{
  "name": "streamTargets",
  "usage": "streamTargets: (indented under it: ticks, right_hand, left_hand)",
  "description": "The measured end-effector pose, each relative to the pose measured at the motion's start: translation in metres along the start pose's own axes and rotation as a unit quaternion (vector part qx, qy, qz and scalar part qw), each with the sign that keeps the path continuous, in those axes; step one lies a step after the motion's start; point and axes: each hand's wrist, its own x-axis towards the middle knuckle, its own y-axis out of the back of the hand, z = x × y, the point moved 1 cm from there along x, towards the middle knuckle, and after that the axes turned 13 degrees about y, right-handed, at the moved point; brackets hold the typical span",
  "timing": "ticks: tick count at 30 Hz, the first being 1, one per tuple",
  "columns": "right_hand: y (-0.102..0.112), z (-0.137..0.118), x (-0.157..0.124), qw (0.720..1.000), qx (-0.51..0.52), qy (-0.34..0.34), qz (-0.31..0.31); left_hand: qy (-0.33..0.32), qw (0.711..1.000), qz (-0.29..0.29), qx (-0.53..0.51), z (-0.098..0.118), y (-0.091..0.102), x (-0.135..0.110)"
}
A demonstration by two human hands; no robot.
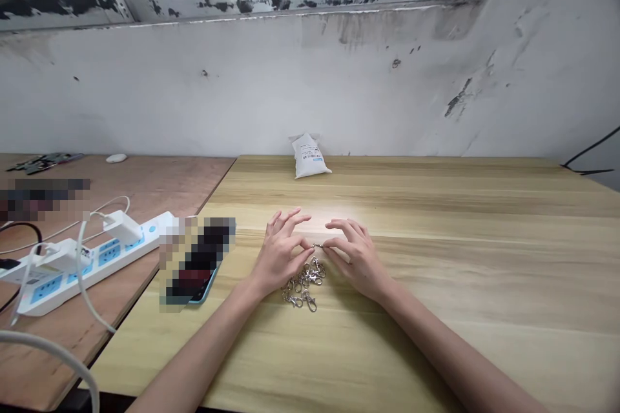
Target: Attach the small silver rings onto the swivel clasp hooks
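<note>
Between my two hands is a small metal clasp (318, 246), held level just above the pile. My left hand (279, 251) pinches its left end with thumb and forefinger, the other fingers raised and spread. At its right end, my right hand (357, 257) pinches in the same way, its other fingers lifted. Below them lies a loose pile of silver lobster-clasp keychain hooks (305, 279) with rings and short chains, partly hidden by my left hand. The clasp is too small to make out in detail.
A white labelled packet (310, 158) lies at the back of the wooden table (465, 219) near the wall. Left of my left arm is a blurred-out phone (206, 287). Further left, a power strip (111, 258) with plugged chargers and white cables (84, 271) covers the brown table.
</note>
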Motion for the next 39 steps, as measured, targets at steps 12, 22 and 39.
streamTargets:
  ticks: [12,22,39]
  right_hand:
    - [0.0020,0.0003,-0.0010,0.998,0.040,-0.039,0.017]
    - [0.0039,0.0020,-0.0007,0.999,0.025,-0.027,-0.003]
    - [0.0017,-0.0029,-0.0006,0.999,0.047,-0.011,0.006]
  left_hand:
    - [-0.006,1.000,0.011,0.009,-0.0020,0.0007,0.0005]
    - [-0.008,1.000,0.011,0.010,-0.0012,0.0020,0.0003]
    - [0.005,1.000,0.023,0.014,0.0072,-0.0063,-0.0034]
